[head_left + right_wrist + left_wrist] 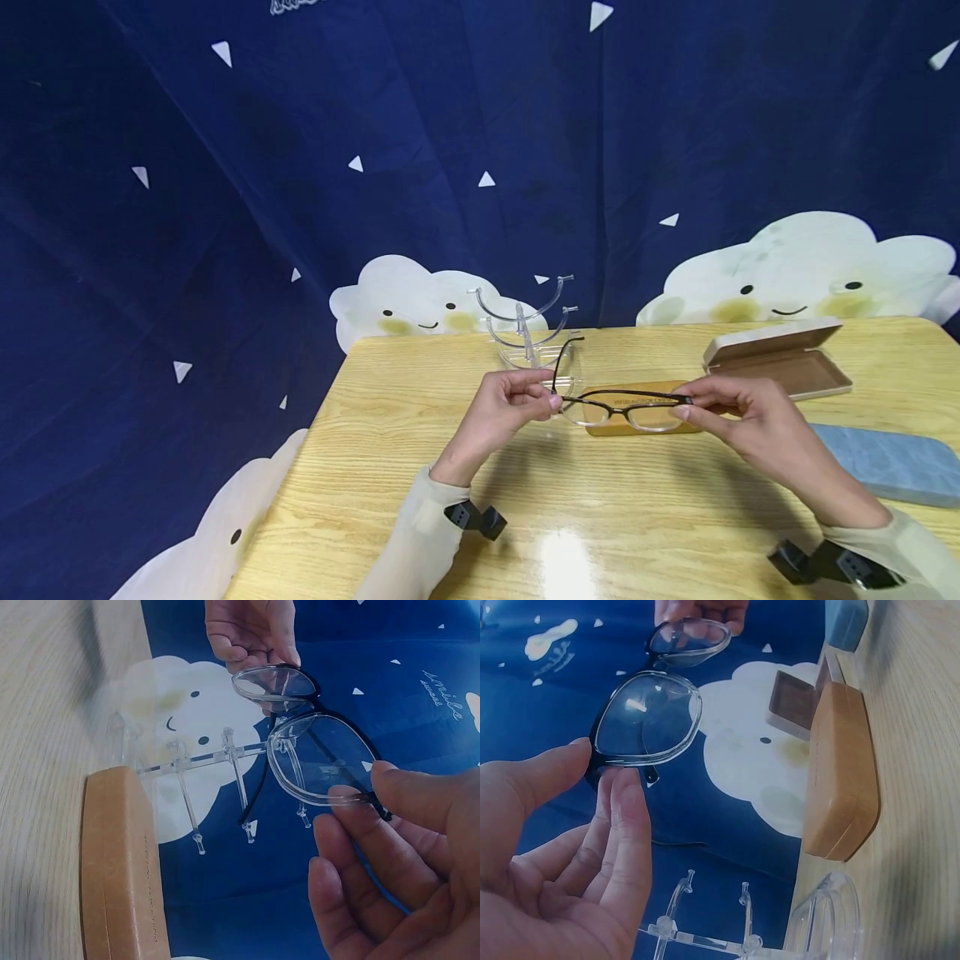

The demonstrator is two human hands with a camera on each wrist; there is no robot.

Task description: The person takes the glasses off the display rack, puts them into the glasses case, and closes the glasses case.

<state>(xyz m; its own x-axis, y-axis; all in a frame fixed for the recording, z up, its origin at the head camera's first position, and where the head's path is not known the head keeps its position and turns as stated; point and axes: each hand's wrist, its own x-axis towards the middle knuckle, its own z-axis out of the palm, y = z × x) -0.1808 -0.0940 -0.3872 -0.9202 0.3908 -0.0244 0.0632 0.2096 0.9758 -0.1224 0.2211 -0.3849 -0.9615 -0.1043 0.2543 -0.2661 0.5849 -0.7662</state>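
A pair of black half-rim glasses (619,412) is held up over the table between both hands. My left hand (517,410) pinches the hinge corner on the left between thumb and fingers. At the other end, my right hand (738,410) pinches the right corner of the frame. One dark temple arm stands up from the left corner in the head view. In the left wrist view the clear lens (649,720) faces that hand's camera. Behind and below the glasses lies an orange-brown glasses case (600,427), partly covered by them.
A clear acrylic glasses stand (522,329) rises at the table's back edge, near my left hand. An opened pale case (780,367) with a brown inside sits at the back right. Beside my right forearm lies a blue case (892,462). A dark blue curtain (450,100) hangs behind the table.
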